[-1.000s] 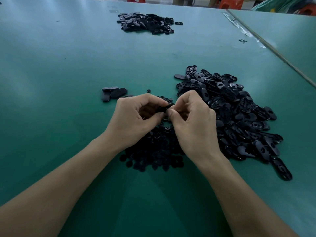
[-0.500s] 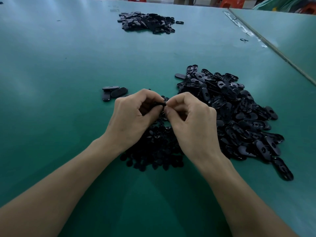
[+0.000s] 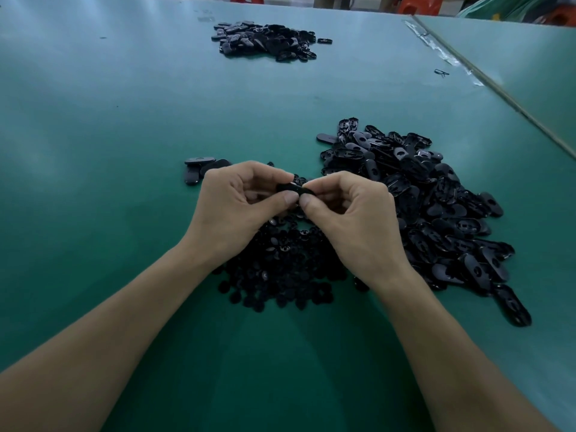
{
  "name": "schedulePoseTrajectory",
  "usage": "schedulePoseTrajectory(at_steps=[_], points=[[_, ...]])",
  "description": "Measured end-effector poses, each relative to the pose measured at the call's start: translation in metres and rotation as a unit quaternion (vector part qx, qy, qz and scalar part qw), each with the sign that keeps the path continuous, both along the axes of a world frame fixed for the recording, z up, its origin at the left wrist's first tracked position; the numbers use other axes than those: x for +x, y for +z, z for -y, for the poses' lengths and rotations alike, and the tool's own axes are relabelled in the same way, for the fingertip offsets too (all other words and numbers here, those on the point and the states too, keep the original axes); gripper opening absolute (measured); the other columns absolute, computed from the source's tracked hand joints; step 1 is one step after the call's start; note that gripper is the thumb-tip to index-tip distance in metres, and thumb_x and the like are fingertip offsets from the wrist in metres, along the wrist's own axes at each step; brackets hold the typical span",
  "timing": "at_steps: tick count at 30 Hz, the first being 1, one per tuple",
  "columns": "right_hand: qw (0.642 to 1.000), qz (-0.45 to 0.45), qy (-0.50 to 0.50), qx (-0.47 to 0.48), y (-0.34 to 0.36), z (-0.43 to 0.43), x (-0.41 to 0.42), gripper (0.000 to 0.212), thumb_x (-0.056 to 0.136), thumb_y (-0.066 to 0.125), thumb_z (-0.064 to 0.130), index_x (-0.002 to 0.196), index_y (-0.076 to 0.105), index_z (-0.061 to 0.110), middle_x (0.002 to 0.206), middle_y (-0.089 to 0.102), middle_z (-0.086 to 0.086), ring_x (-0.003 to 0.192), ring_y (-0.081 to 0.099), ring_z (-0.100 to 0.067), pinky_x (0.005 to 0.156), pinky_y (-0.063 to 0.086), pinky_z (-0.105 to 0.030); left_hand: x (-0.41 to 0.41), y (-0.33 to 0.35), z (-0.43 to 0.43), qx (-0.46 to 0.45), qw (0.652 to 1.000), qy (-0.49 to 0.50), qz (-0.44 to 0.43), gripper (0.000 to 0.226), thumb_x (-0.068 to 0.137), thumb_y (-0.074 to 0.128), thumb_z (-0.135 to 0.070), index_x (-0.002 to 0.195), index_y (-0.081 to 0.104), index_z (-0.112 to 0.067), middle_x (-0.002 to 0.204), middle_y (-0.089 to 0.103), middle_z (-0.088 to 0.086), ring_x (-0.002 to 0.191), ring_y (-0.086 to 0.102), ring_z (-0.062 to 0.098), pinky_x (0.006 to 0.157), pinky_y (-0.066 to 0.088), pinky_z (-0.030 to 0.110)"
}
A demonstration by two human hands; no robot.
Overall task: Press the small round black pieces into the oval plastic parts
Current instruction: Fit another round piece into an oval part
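Oval plastic part (image 3: 294,190) was pinched between the left hand (image 3: 237,210) and right hand (image 3: 352,219), thumbs together on it; whether its round piece was seated could not be told. About 3 loose ovals (image 3: 199,168) lay at 9 o'clock of the hands, probably finished. The oval heap (image 3: 420,213) at 3 o'clock and round pieces (image 3: 280,263) at 6 o'clock suggested most work remained.

Black oval part (image 3: 293,189) over round pieces (image 3: 280,263)

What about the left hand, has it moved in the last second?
Yes, slightly. The left hand has edged away from the person, its knuckles now reaching the loose oval parts beside it, which have not shifted.
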State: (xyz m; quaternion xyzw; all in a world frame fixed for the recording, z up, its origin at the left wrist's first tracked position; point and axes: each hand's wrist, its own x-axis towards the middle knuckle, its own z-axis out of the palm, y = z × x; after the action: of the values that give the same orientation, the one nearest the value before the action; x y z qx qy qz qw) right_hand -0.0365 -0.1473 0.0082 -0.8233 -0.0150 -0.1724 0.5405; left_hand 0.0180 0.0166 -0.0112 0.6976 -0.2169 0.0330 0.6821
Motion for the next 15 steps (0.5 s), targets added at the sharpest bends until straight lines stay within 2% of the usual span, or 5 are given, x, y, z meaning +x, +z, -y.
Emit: schedulePoseTrajectory(at_steps=[4,8,15], points=[[1.0,-0.006,-0.006,-0.007,0.0005,-0.0008,-0.0006,0.019,0.084,0.076,0.012,0.078,0.069,0.029,0.073,0.072,0.015,0.063,0.066,0.0,0.062,0.052,-0.015,0.0005,0.001,-0.0005,0.002,1.0,-0.017,-0.006,0.024,0.077,0.082,-0.009,0.089,0.076,-0.028,0.084,0.079,-0.003,0.074,0.075,0.011,0.069,0.058,0.019],[1.0,-0.001,-0.024,-0.004,0.0009,-0.0019,0.0006,0.016,0.082,0.075,0.012,0.076,0.07,0.026,0.07,0.071,0.016,0.058,0.064,0.002,0.057,0.047,-0.011,-0.0001,0.0009,0.0014,0.009,1.0,-0.013,-0.008,0.022,0.077,0.082,-0.007,0.09,0.075,-0.023,0.083,0.078,-0.005,0.074,0.074,0.009,0.069,0.057,0.018],[1.0,0.002,-0.013,0.0,0.0009,-0.0003,-0.0011,0.01,0.083,0.076,0.011,0.083,0.074,0.021,0.071,0.072,0.012,0.063,0.067,0.0,0.061,0.051,-0.013,-0.0005,0.0046,-0.0003,0.018,1.0,0.005,-0.008,0.026,0.075,0.083,0.002,0.085,0.074,-0.021,0.079,0.077,-0.011,0.073,0.073,0.004,0.072,0.057,0.016]])
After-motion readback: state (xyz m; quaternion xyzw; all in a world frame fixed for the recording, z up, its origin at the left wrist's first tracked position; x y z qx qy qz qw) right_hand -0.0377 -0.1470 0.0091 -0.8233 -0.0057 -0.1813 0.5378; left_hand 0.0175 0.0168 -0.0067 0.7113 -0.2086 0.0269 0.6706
